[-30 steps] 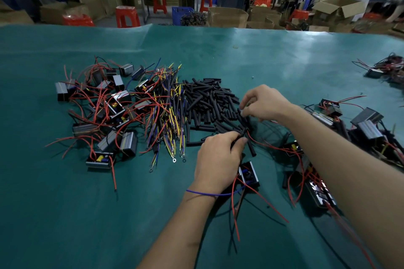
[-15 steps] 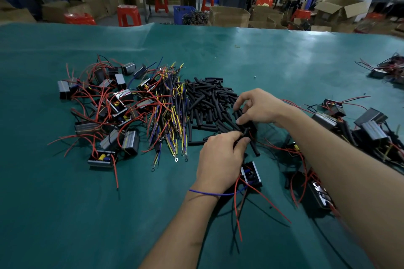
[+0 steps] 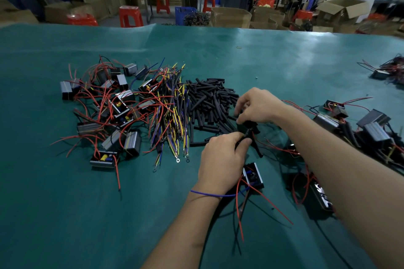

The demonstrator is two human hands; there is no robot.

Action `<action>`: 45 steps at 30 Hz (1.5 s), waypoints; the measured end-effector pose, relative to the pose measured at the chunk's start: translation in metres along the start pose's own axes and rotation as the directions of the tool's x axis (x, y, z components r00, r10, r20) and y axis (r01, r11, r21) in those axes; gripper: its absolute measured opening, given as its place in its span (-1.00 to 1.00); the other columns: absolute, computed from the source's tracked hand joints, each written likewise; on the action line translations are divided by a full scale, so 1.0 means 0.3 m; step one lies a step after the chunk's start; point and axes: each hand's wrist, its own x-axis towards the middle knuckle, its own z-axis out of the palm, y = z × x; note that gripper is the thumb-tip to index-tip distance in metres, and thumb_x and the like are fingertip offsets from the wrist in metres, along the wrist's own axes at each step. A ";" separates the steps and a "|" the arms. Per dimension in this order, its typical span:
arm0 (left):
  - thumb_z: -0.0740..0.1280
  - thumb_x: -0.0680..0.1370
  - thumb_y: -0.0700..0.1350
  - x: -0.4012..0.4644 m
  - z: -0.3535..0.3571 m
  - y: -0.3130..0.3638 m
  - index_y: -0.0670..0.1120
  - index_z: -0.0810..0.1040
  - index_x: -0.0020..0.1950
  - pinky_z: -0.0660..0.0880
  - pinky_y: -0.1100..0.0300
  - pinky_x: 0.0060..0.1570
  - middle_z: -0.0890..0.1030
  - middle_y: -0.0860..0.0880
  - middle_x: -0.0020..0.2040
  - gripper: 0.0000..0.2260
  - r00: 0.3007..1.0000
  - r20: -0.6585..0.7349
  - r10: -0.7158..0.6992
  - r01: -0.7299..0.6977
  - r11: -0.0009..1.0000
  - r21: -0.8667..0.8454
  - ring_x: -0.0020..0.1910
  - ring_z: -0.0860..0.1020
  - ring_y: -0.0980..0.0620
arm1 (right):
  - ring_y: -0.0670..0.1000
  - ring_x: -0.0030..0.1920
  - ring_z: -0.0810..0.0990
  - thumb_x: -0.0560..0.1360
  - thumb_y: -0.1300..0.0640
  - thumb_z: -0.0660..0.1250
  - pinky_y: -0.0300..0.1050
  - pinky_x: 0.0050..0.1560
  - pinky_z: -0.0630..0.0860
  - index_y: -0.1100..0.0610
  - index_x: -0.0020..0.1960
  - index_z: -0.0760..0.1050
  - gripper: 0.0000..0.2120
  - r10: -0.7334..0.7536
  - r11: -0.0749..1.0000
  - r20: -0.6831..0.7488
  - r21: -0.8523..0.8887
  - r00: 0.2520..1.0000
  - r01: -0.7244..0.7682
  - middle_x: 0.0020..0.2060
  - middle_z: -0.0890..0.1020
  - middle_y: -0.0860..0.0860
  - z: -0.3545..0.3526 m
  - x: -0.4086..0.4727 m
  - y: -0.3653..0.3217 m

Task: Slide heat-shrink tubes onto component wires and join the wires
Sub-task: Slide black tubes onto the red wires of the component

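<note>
A heap of short black heat-shrink tubes (image 3: 209, 102) lies mid-table. My left hand (image 3: 223, 159) pinches a black wire of the small black component (image 3: 253, 176), which lies just right of that hand with red, black and blue wires trailing toward me. My right hand (image 3: 258, 107) pinches a black heat-shrink tube (image 3: 249, 125) directly above the left fingertips. The tube and the wire tip meet between the two hands; the exact join is hidden by fingers.
A bundle of blue, yellow and red leads with ring terminals (image 3: 170, 116) lies left of the tubes. Left of that sits a pile of components with red wires (image 3: 105, 107). More components (image 3: 358, 129) lie right of my right arm. Stools and cardboard boxes stand beyond the green table (image 3: 65, 214).
My right hand drew back from the tube heap toward my left hand, carrying a tube. My left hand stayed put, still pinching the wire.
</note>
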 end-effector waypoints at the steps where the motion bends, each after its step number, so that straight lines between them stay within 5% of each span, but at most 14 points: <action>1: 0.26 0.66 0.06 -0.001 -0.001 0.000 -0.07 0.57 -0.15 0.50 -0.13 -0.18 0.61 -0.07 -0.30 -0.71 1.000 0.000 0.001 -0.001 1.000 -0.003 -0.21 0.56 -0.18 | -0.20 -0.31 0.49 0.35 0.09 0.61 -0.33 -0.38 0.33 -0.07 -0.19 0.67 -0.85 0.011 1.000 -0.026 0.013 1.000 -0.010 -0.37 0.55 -0.16 -0.003 -0.001 0.004; 5: 0.26 0.66 0.05 -0.001 -0.004 -0.001 -0.09 0.57 -0.15 0.48 -0.14 -0.19 0.60 -0.10 -0.29 -0.71 1.000 -0.006 0.018 -0.018 1.000 0.016 -0.19 0.55 -0.20 | -0.23 -0.34 0.50 0.35 0.00 0.62 -0.42 -0.41 0.32 -0.08 -0.26 0.66 -0.86 -0.011 0.994 -0.107 0.108 0.994 0.023 -0.43 0.56 -0.19 0.006 -0.009 -0.003; 13: 0.25 0.66 0.07 -0.004 -0.003 0.002 -0.10 0.62 -0.06 0.48 -0.13 -0.16 0.63 -0.08 -0.25 -0.71 1.000 -0.009 0.014 -0.014 0.999 0.030 -0.16 0.55 -0.17 | -0.07 -0.19 0.63 0.31 0.02 0.64 -0.23 -0.25 0.49 -0.02 -0.25 0.68 -0.85 0.018 0.998 -0.035 0.054 0.999 -0.016 -0.30 0.69 -0.08 0.009 -0.028 -0.010; 19: 0.23 0.67 0.07 -0.003 0.003 -0.002 -0.11 0.59 -0.12 0.49 -0.13 -0.22 0.57 -0.06 -0.33 -0.68 1.000 0.008 0.010 -0.010 1.000 0.020 -0.26 0.53 -0.13 | -0.07 -0.21 0.59 0.43 0.12 0.54 -0.26 -0.25 0.41 0.03 -0.18 0.72 -0.97 0.067 0.993 -0.247 0.107 0.967 -0.041 -0.31 0.68 -0.05 -0.079 -0.013 0.043; 23: 0.23 0.67 0.07 -0.001 0.002 -0.002 -0.13 0.55 -0.16 0.48 -0.11 -0.20 0.55 -0.05 -0.35 -0.67 1.000 0.004 0.005 -0.005 1.000 0.026 -0.26 0.51 -0.13 | -0.16 -0.25 0.54 0.44 0.17 0.52 -0.35 -0.29 0.38 0.00 -0.13 0.72 -0.92 0.038 0.999 -0.133 -0.019 0.990 -0.040 -0.35 0.60 -0.14 -0.074 0.002 0.041; 28: 0.24 0.66 0.06 0.000 0.001 0.000 -0.11 0.52 -0.19 0.48 -0.13 -0.17 0.57 -0.06 -0.32 -0.68 1.000 0.006 0.009 -0.009 1.000 0.024 -0.22 0.53 -0.17 | -0.02 -0.13 0.60 0.41 -0.04 0.57 -0.23 -0.27 0.40 -0.07 -0.19 0.66 -0.89 0.054 0.998 -0.094 -0.039 0.994 -0.058 -0.22 0.66 -0.03 -0.034 0.015 0.050; 32: 0.25 0.66 0.05 0.003 -0.001 0.001 -0.09 0.50 -0.21 0.49 -0.13 -0.19 0.56 -0.05 -0.34 -0.68 1.000 0.004 0.002 -0.002 1.000 0.014 -0.23 0.53 -0.16 | -0.12 -0.16 0.52 0.31 -0.27 0.59 -0.16 -0.15 0.40 -0.06 -0.12 0.66 -0.67 0.048 0.998 -0.071 -0.036 0.996 -0.051 -0.21 0.58 -0.14 -0.008 0.014 0.043; 39: 0.26 0.66 0.04 0.001 -0.004 0.005 -0.10 0.43 -0.26 0.47 -0.14 -0.20 0.50 -0.06 -0.37 -0.66 1.000 -0.002 0.006 -0.006 1.000 0.014 -0.25 0.49 -0.20 | -0.01 -0.21 0.50 0.40 0.09 0.56 -0.24 -0.33 0.36 -0.09 -0.17 0.61 -0.85 0.099 0.994 -0.089 0.050 0.991 -0.095 -0.32 0.49 -0.12 0.019 0.008 0.049; 45: 0.26 0.66 0.04 0.001 -0.005 0.008 -0.09 0.41 -0.27 0.47 -0.15 -0.20 0.49 -0.05 -0.38 -0.66 1.000 -0.003 0.010 -0.010 1.000 0.020 -0.24 0.49 -0.21 | -0.06 -0.18 0.52 0.43 -0.02 0.59 -0.16 -0.12 0.40 0.01 -0.14 0.64 -0.84 0.117 0.992 -0.103 0.063 0.988 -0.111 -0.28 0.57 -0.13 0.043 0.015 0.033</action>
